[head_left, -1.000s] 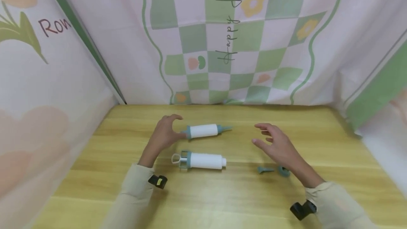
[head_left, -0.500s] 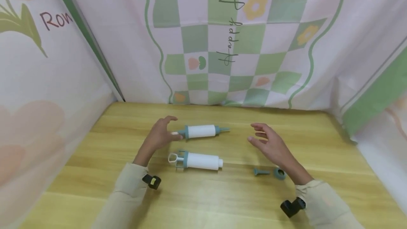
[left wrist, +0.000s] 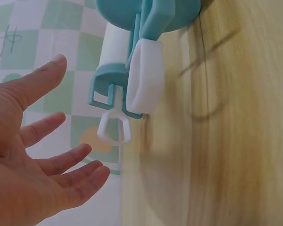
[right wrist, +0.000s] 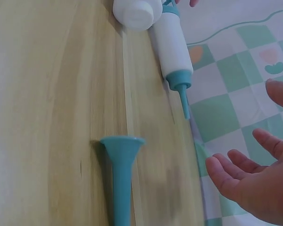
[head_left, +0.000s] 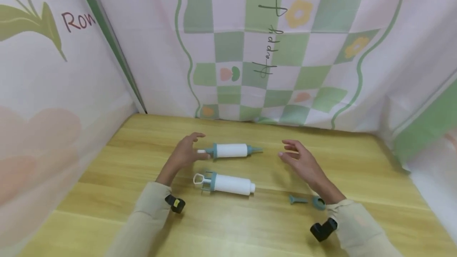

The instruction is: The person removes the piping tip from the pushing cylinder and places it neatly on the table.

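Note:
Two white syringes with teal end fittings lie on the table, both with their pull handles to the left. The far syringe (head_left: pixel 232 150) has a slim teal tip pointing right. The near syringe (head_left: pixel 233 184) ends in a bare white neck. My left hand (head_left: pixel 183 154) hovers by the far syringe's handle (left wrist: pixel 114 127), fingers spread and apart from it in the left wrist view. My right hand (head_left: pixel 303 163) is held above the table right of the far tip, fingers loosely bent around nothing. Below it lie a flared teal nozzle (right wrist: pixel 120 174) and a teal ring (head_left: pixel 319 202).
The wooden table (head_left: pixel 228 229) meets a checkered curtain (head_left: pixel 264 66) at the back. A printed cloth (head_left: pixel 43 90) hangs along the left side, and another (head_left: pixel 432 130) at the right. Each wrist bears a small black camera.
The head view has shifted slightly. My right hand has drifted a little left and away, so the teal ring shows more. My left hand has eased slightly left from the far syringe's collar.

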